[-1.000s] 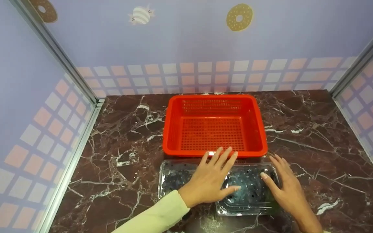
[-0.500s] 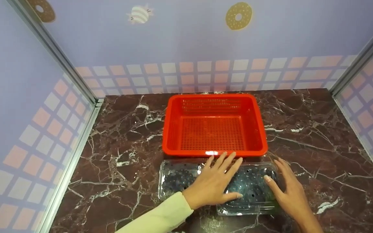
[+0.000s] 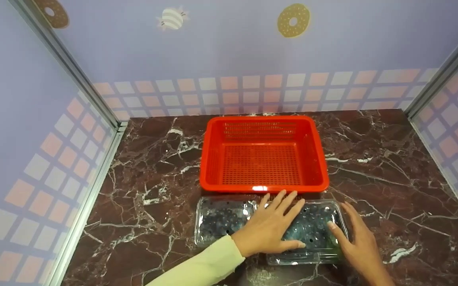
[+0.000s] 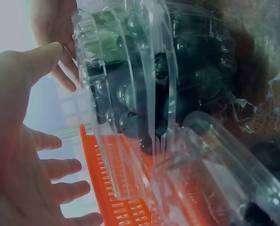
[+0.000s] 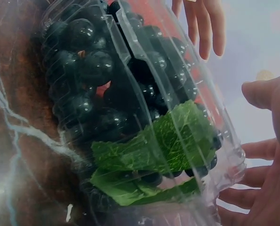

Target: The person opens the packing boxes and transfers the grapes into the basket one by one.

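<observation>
A clear plastic box of dark grapes [image 3: 312, 228] lies in front of the red basket [image 3: 304, 188], closed with a lid. Green leaves [image 5: 177, 139] show inside it in the right wrist view. My left hand [image 3: 266, 228] is spread flat over the box's left part, its fingers pointing toward the basket. At the right end is my right hand [image 3: 360, 242], thumb over the lid and fingers along the outer side. A second clear box of dark grapes [image 3: 219, 220] lies to the left, partly hidden by my left hand.
The basket, with slotted walls, stands just behind both boxes. All of it rests on a dark red marbled table [image 3: 153, 167]. Lilac printed panels [image 3: 229, 47] rise at the back and both sides, joined by metal corner posts.
My left hand has slid a little to the right and toward me over the lid, its fingertips leaving the basket's rim. The right hand has shifted slightly right. Both boxes stay about where they were.
</observation>
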A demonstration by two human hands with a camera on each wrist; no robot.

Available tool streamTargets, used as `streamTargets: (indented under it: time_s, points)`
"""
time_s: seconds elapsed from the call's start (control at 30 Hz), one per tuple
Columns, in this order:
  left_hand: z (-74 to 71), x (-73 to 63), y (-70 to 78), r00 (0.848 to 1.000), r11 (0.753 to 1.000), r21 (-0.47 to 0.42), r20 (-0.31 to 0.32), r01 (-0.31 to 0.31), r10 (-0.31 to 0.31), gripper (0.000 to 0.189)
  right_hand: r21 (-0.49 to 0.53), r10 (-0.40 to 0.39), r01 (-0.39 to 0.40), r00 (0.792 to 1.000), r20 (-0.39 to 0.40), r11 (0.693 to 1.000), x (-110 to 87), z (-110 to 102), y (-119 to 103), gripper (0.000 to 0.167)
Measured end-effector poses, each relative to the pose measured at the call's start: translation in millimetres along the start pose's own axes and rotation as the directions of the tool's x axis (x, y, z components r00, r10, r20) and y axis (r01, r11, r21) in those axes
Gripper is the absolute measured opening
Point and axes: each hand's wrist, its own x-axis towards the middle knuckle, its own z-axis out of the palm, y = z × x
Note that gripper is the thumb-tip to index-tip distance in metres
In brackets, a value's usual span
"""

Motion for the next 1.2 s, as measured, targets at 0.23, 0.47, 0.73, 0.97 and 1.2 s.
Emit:
streamTargets:
  time_s: [0.23, 0.47, 0.73, 0.97, 1.2]
  points:
    - [4.6, 2.9, 2.0, 1.000, 1.000, 0.027, 0.016, -0.011, 0.011, 0.100, -0.011, 0.027, -0.027, 0.999, -0.028, 1.000, -7.8, 2.8, 6.2, 0.065]
    - [8.7, 3.3, 3.7, 0.999, 1.000, 0.012, 0.044, -0.017, 0.017, 0.102, -0.004, 0.058, -0.058, 0.998, -0.019, 0.998, -15.2, 4.5, 10.4, 0.064]
    - [11.3, 2.2, 4.0, 0.997, 0.999, -0.017, 0.060, -0.038, 0.039, 0.103, 0.011, 0.104, -0.104, 0.994, 0.029, 0.994, -23.0, 6.1, 15.6, 0.067]
    - [13.7, 1.9, 4.6, 0.994, 0.998, -0.007, 0.087, -0.060, 0.060, 0.111, 0.035, 0.121, -0.123, 0.991, 0.054, 0.992, -28.8, 6.5, 17.7, 0.069]
    - [14.0, 3.5, 9.6, 0.995, 0.999, 0.024, 0.094, -0.048, 0.045, 0.117, 0.066, 0.110, -0.116, 0.990, 0.087, 0.991, -35.7, 6.0, 23.9, 0.081]
